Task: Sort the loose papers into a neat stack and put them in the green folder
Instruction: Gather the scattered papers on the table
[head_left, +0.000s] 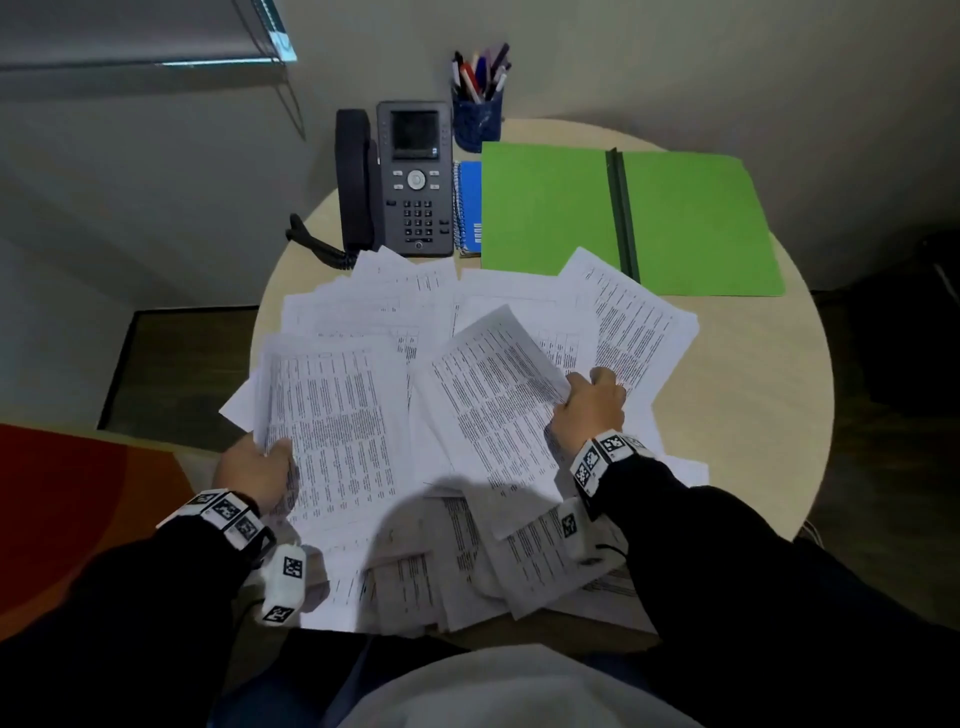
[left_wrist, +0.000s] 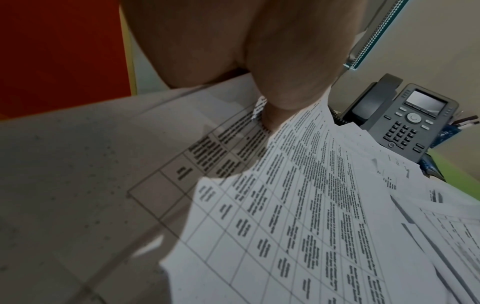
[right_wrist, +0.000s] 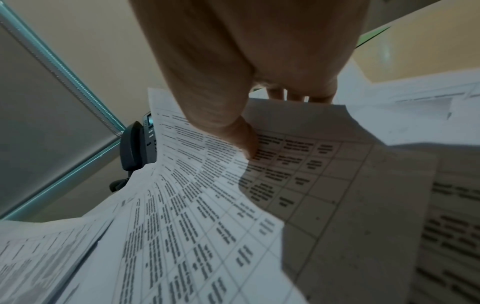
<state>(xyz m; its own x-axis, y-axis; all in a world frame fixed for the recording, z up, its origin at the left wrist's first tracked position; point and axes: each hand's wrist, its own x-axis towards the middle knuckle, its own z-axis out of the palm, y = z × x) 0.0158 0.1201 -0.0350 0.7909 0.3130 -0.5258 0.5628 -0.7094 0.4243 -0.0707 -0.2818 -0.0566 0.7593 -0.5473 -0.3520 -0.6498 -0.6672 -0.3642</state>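
Overhead, from the head view, a round pale wooden desk (head_left: 753, 415) carries a spread of thin white loose papers (head_left: 519, 312) printed with dense table text. Behind the papers lies the green folder (head_left: 545, 208), matte card, opened flat with a dark spine strip. Left of the folder sit a blue spiral notebook (head_left: 469, 208) and a grey desk phone (head_left: 410, 176); a blue pen cup (head_left: 477, 122) behind it holds pens. The left hand (head_left: 257, 470) grips a sheaf of sheets; the right hand (head_left: 592, 402) pinches another sheet.

At the left wrist, the thumb (left_wrist: 285, 82) presses a curling gridded page.

At the right wrist, the thumb (right_wrist: 221, 102) clamps a bent page, fingers beneath.
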